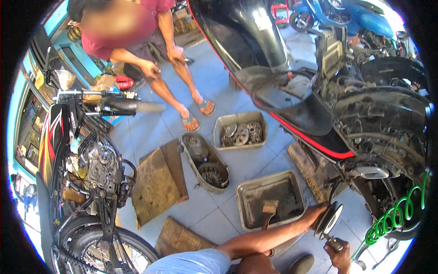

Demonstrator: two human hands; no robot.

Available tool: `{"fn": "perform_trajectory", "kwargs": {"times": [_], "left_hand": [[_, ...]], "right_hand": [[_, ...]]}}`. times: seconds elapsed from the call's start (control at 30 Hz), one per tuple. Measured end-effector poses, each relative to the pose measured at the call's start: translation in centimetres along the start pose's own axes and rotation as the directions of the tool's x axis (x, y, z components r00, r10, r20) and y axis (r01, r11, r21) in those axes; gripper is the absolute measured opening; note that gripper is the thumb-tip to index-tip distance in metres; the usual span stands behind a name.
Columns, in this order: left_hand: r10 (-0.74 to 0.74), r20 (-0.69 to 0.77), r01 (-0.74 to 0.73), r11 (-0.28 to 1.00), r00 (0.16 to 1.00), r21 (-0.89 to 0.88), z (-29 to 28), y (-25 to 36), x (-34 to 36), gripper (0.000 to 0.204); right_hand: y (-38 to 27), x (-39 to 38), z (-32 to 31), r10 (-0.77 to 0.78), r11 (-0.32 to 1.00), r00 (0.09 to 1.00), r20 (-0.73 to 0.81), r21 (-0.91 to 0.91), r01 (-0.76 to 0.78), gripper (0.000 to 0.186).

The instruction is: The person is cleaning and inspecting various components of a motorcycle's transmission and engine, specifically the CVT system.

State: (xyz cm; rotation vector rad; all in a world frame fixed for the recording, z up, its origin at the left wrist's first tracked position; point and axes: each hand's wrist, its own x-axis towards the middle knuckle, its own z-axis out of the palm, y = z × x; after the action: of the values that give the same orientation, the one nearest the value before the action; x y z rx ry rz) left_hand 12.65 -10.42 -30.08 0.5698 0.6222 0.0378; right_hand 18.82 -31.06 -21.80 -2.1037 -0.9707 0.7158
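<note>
My left hand [314,216] grips a round pulley [329,220], dark with a bright metal face, by its left side. My fingers are partly hidden behind it. Just below, my right hand [340,257] is closed around an air blow gun [336,245], its nozzle pointed up at the pulley's lower edge. A green coiled air hose [393,218] lies to the right of that hand. Left of the pulley, a grey metal tray [241,201] holds dark, dirty liquid and a brush [270,207] with tan bristles.
A grey bin [219,142] of metal parts and a cover casing [197,154] lie on the tiles. Cardboard [157,182] is nearby. A stripped motorcycle [98,169] stands left, a black scooter [255,59] right. A seated person [125,57] faces me at the far left.
</note>
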Motion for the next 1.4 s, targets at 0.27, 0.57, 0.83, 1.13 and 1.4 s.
{"fn": "perform_trajectory", "kwargs": {"times": [0.27, 0.57, 0.83, 1.13, 1.4], "left_hand": [[0.032, 0.082, -0.048, 0.98, 0.996, 0.195, 0.1, -1.6, -0.5, 0.027], [0.002, 0.089, -0.014, 0.991, 0.996, 0.13, -0.7, -2.7, 0.4, 0.033], [0.017, 0.047, -0.02, 0.998, 0.999, 0.06, 0.7, -3.5, -0.8, 0.015], [-0.031, 0.025, 0.031, 0.999, 0.999, -0.011, 1.6, -4.2, -1.5, 0.016], [-0.015, 0.062, 0.019, 0.997, 0.998, -0.079, 2.2, -4.8, -1.1, 0.015]], "right_hand": [[1.4, 1.8, -0.5, 0.021, 0.996, 0.981, -0.191, -0.083, -0.038, 0.03], [-2.0, 1.3, -1.0, 0.096, 0.993, 0.995, -0.032, -0.067, -0.098, 0.06], [-1.5, -1.4, -0.9, 0.038, 0.995, 0.999, -0.024, -0.095, -0.04, 0.061], [-2.3, -3.0, -1.6, 0.096, 0.991, 0.995, 0.017, -0.094, -0.094, 0.057], [-2.1, -3.0, -1.5, 0.053, 0.995, 0.998, -0.035, -0.08, -0.056, 0.052]]}}
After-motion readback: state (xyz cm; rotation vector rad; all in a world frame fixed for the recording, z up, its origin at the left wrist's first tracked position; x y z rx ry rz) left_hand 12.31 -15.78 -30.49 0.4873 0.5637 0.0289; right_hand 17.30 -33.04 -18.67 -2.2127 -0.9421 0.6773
